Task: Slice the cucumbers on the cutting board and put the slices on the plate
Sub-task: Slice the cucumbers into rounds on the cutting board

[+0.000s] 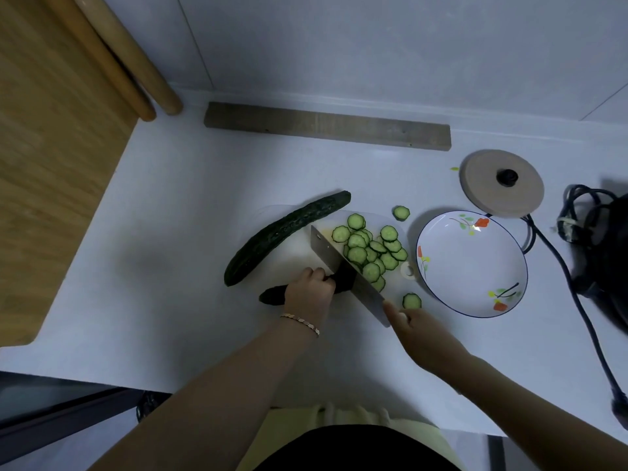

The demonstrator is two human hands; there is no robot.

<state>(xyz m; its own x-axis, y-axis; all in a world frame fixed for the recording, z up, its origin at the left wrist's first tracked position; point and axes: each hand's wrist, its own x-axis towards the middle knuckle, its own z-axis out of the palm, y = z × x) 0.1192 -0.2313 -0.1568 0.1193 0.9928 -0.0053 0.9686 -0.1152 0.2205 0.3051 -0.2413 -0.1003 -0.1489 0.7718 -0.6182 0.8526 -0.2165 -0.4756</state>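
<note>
A white cutting board [299,253] lies on the counter. A whole dark cucumber [282,232] lies across its left side. My left hand [309,294] grips a second, partly cut cucumber [272,296] near the board's front edge. My right hand [414,329] holds a cleaver [343,263], its blade down on the cut end of that cucumber. A pile of several slices [370,253] lies to the right of the blade. One loose slice [401,212] sits beyond the board, another [412,301] near my right hand. The flowered plate [472,263] stands empty at the right.
A wooden bar [326,125] lies along the back wall. A round lid [501,183] with a black knob sits behind the plate. A black cable [557,266] and dark appliance [611,253] are at the far right. A wooden board [51,158] and rolling pins [119,62] fill the left.
</note>
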